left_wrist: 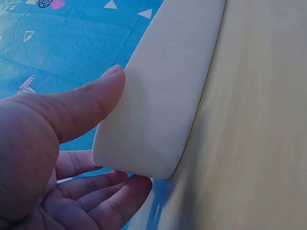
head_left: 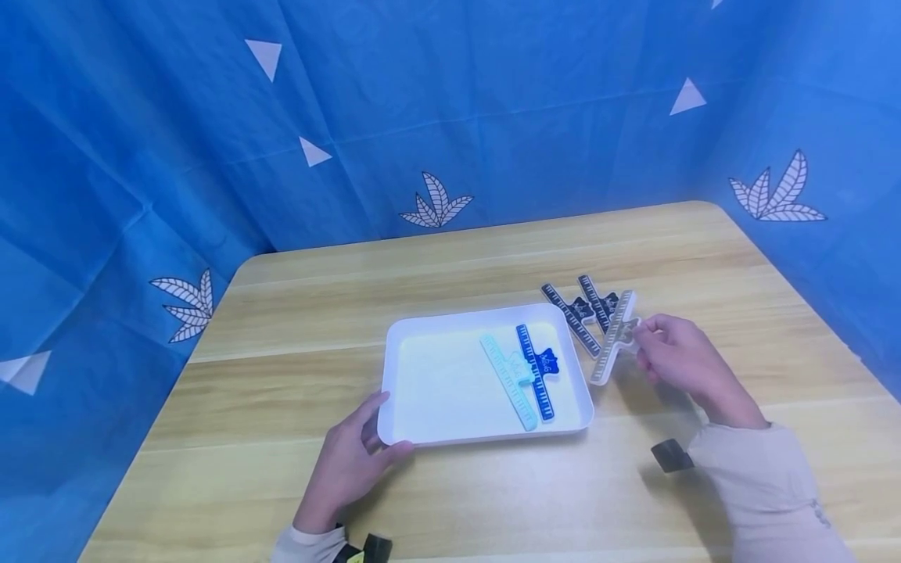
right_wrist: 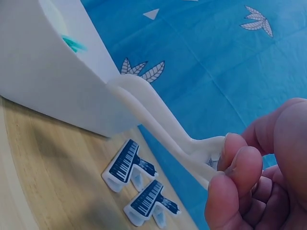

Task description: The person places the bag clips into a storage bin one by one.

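My right hand [head_left: 672, 352] pinches the handle of a grey-and-white keyboard-patterned clip [head_left: 614, 338], held up beside the tray's right end. In the right wrist view, thumb and fingertips close on that clip's [right_wrist: 158, 120] handle. My left hand [head_left: 355, 457] grips the near left corner of a white tray [head_left: 486, 438], thumb on the front wall and fingers round the side. Inside the tray lie a light-blue clip [head_left: 508, 381] and a dark-blue clip [head_left: 536, 374], the two overlapping. Two black clips [head_left: 572, 320] [head_left: 598, 303] lie on the table right of the tray.
The wooden table [head_left: 281, 407] has rounded far corners. A blue curtain [head_left: 450, 117] with white triangles and leaf prints hangs behind it and along both sides. Dark camera mounts [head_left: 672, 456] stick out at both wrists.
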